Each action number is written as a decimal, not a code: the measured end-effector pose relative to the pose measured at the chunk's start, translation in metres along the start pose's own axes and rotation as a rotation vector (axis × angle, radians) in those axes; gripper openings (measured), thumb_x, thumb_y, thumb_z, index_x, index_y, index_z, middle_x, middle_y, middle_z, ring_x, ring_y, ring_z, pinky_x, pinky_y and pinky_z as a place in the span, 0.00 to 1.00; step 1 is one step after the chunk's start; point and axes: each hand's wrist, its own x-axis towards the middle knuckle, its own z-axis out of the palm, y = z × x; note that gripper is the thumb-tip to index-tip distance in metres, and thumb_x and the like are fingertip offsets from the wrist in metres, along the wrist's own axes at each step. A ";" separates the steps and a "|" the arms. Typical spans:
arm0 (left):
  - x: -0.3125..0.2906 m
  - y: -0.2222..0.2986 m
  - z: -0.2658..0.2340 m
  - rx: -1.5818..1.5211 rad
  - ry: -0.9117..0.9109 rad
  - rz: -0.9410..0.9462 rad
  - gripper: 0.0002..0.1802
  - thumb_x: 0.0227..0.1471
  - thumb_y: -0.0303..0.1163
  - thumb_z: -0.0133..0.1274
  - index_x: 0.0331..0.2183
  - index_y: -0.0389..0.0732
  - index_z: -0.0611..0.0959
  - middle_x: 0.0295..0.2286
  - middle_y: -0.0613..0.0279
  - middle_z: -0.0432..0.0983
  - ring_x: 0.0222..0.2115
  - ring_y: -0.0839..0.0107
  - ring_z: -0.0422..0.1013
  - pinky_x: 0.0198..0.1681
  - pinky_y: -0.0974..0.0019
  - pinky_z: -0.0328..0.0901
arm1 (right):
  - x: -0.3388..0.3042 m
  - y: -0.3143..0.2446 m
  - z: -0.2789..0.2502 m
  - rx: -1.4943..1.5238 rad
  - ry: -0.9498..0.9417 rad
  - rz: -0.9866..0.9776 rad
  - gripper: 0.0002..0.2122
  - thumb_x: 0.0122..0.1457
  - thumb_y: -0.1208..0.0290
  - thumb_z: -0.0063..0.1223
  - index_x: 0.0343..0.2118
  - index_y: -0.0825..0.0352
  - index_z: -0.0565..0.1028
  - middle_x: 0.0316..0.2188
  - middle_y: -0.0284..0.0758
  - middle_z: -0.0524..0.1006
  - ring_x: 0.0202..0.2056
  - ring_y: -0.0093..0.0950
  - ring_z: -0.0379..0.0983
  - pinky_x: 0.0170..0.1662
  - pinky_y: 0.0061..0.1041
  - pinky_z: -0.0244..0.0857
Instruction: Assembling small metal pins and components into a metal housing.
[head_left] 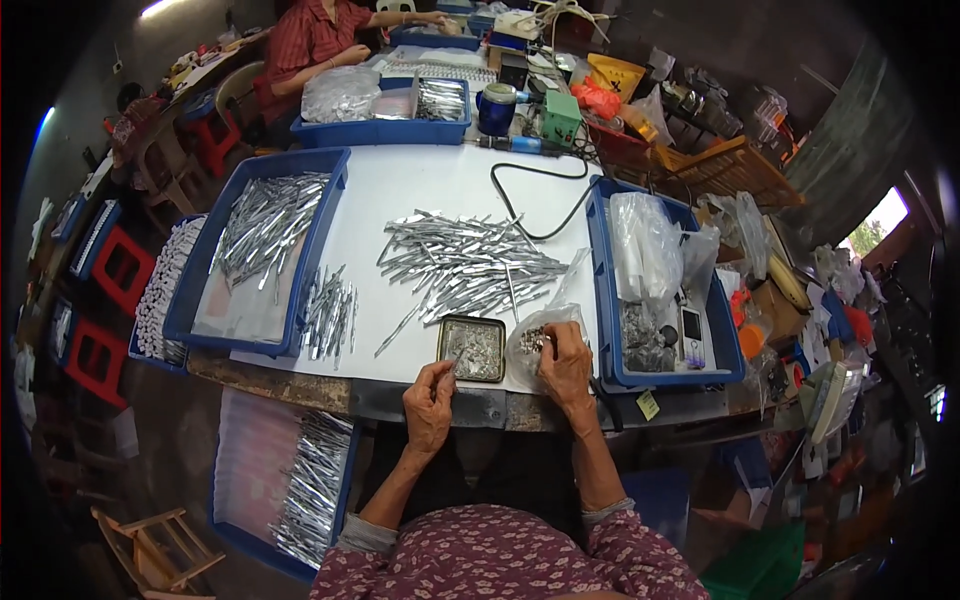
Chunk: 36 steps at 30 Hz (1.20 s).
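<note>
My left hand (428, 408) is closed in a pinch at the left edge of a small square metal tray (500, 350). A sliver of something shows at its fingertips, too small to name. Small shiny pieces lie in the tray. To its right is a clear plastic bag (566, 292) with small brownish metal parts (532, 341) in it. The bent fingers of my right hand (568, 372) are closed at those parts; what they pinch is hidden. Beyond the tray lies a loose heap of thin silvery metal strips (460, 258), with a smaller bunch of strips (330, 312) to its left.
Blue bins flank the white worktop (400, 180): a left bin (180, 300) of strips and a right bin (668, 380) with bags and a small device. A black cable (505, 200) loops behind the heap. Another person (315, 45) works at the far end. A lower bin (225, 525) holds more strips.
</note>
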 end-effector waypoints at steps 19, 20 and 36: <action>-0.001 0.002 0.002 -0.016 0.024 -0.020 0.09 0.51 0.26 0.47 0.34 0.32 0.75 0.19 0.68 0.69 0.21 0.82 0.63 0.25 0.78 0.59 | -0.007 0.003 -0.004 0.036 -0.016 0.021 0.07 0.44 0.83 0.45 0.29 0.70 0.69 0.26 0.42 0.68 0.26 0.40 0.68 0.28 0.32 0.62; 0.000 0.000 0.002 -0.018 0.022 -0.021 0.09 0.51 0.26 0.47 0.34 0.32 0.75 0.19 0.68 0.69 0.21 0.82 0.63 0.25 0.78 0.59 | -0.008 0.002 -0.005 0.037 -0.022 0.018 0.08 0.44 0.84 0.44 0.29 0.70 0.69 0.26 0.42 0.68 0.25 0.39 0.68 0.28 0.32 0.62; -0.005 -0.001 0.001 0.083 0.000 0.027 0.09 0.51 0.25 0.45 0.35 0.32 0.74 0.19 0.65 0.68 0.21 0.80 0.63 0.25 0.76 0.60 | -0.025 -0.007 -0.027 0.100 0.104 0.030 0.07 0.44 0.85 0.45 0.28 0.71 0.70 0.23 0.38 0.67 0.21 0.30 0.65 0.24 0.24 0.58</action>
